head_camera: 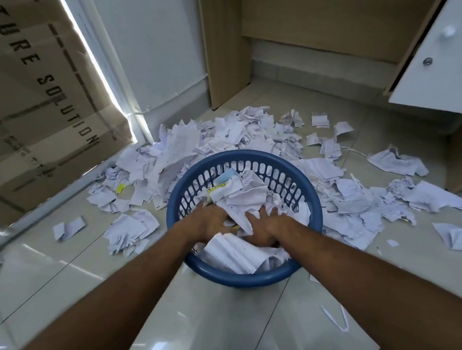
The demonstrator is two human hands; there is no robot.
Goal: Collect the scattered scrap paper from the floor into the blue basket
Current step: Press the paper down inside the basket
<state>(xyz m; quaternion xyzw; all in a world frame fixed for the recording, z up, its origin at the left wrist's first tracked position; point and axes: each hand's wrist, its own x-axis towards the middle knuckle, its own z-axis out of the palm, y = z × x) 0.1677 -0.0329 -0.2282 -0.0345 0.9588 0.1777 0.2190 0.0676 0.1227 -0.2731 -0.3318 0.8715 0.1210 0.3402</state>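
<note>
White torn scrap paper lies mostly beyond the round blue plastic basket, where left hand and right hand press flat, fingers spread, grasping nothing.

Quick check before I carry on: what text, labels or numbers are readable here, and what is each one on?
"TURE SOLUTION": black capitals running down the cardboard box at left; the word's start is cut off by the frame edge.
Smaller print lower on the box: too blurred to read.
Writing on the scrap paper on the floor: too small to read.
Yellow and blue printed scraps in the basket: unreadable.
</note>
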